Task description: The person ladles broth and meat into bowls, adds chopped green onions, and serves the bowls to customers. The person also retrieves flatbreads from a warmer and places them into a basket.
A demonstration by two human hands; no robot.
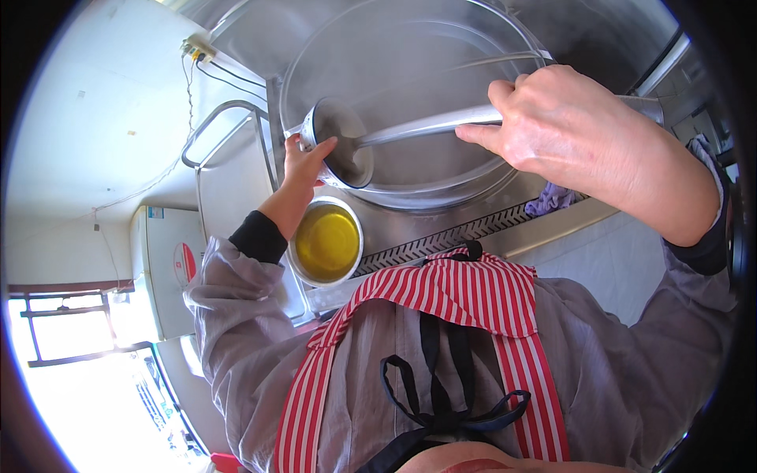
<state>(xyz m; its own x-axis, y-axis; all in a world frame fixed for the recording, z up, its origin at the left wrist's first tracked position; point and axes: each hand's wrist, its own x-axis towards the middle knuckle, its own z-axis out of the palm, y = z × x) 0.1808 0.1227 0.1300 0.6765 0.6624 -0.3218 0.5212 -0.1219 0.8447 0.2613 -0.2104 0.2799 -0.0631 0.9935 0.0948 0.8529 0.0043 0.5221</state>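
My left hand (303,162) grips a patterned white bowl (307,133) with a dark rim, tilted at the near left edge of a large round metal pot (426,194). In my right hand (547,121) is the long metal handle of a ladle (429,124). The ladle slants down to the left, its lower end inside the bowl's mouth, where brownish-grey contents show. Steam blurs the inside of the pot. A second long metal handle (502,59) rests across the pot's far right rim.
Just below the white bowl stands a round basin (325,282) of yellow liquid (327,242). A crumpled purple cloth (550,199) lies by the slotted grate (443,239) along the counter's front. Left are a metal frame rail (227,106) and a power strip with hanging cords (198,49).
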